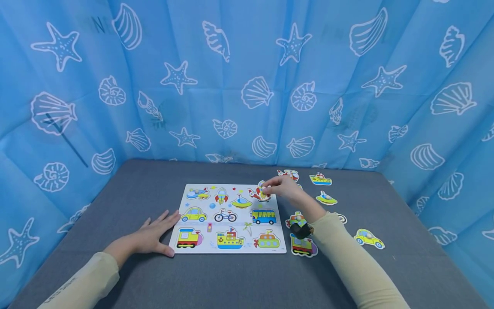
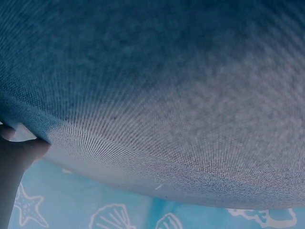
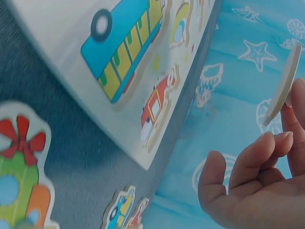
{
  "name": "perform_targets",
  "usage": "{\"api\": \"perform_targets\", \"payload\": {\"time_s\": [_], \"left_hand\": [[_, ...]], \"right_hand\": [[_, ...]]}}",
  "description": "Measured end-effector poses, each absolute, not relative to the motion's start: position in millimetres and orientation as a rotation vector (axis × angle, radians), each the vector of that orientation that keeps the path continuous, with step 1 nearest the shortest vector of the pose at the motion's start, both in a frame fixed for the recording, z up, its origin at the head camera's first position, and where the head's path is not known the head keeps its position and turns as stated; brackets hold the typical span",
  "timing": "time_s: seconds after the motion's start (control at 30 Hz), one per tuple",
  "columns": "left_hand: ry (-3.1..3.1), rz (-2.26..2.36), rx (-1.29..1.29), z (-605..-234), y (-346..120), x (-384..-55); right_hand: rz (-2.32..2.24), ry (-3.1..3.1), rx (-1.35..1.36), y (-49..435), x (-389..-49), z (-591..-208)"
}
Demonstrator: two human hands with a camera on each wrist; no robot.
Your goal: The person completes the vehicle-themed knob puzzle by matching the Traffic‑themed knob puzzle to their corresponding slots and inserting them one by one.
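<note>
My right hand (image 1: 283, 189) pinches a small wooden puzzle piece (image 1: 262, 189) over the top right corner of the puzzle board (image 1: 247, 231), above its helicopter picture. The piece appears edge-on in the right wrist view (image 3: 284, 86), thumb and fingers at it; its printed face is mostly hidden there. Red and yellow show on it from the head. My left hand (image 1: 152, 234) lies spread on the table, its fingers and thumb at the board's left edge. A plane piece (image 1: 197, 193) with a knob sits at the board's top left.
Right of the board lie loose pieces: a train (image 1: 302, 245), a submarine (image 1: 295, 219), a yellow car (image 1: 369, 238), a flying saucer (image 1: 326, 198), a ship (image 1: 320, 179) and a helicopter (image 1: 288, 174). A blue curtain (image 1: 247, 56) surrounds the grey table (image 1: 231, 283).
</note>
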State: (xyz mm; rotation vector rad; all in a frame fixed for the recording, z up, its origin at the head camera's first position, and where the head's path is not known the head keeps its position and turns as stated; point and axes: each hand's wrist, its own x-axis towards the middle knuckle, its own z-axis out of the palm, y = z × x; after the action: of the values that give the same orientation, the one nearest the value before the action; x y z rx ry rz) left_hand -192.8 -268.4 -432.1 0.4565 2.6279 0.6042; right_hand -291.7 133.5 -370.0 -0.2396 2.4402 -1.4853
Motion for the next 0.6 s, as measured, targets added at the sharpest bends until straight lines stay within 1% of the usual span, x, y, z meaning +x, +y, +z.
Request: {"api": "perform_targets", "payload": {"time_s": [0.6], "left_hand": [[2.648,0.627,0.480,-436,-272,-194]], "right_hand": [[-1.472,2.446,-0.198,97,-292,-377]]}}
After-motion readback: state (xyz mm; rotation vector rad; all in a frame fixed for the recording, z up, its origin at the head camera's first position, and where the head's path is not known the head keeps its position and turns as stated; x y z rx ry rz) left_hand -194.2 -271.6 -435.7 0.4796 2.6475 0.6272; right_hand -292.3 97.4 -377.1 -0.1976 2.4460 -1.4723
